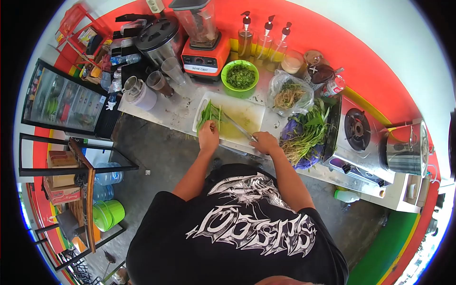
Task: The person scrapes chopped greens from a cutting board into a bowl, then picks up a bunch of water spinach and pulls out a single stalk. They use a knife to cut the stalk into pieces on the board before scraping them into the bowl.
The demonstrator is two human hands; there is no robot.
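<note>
My left hand point(209, 137) is closed on a bunch of leafy greens point(209, 112) at the left end of a white cutting board point(250, 109). In my right hand point(266, 142) is the handle of a knife point(240, 127), its blade slanting up and left across the board toward the stems. Behind the board a lime green bowl point(240, 91) holds chopped greens point(241, 76). To the right lie a clear plastic bag point(290, 92) with root ends in it and a heap of uncut greens point(311, 135) on purple plastic.
A red blender point(205, 58) stands behind the board, with pump bottles point(262, 42) against the wall. Tall cups point(160, 84) and a steel canister point(160, 40) are at the left. A gas stove point(357, 128) with a steel pot point(407, 148) bounds the counter's right end.
</note>
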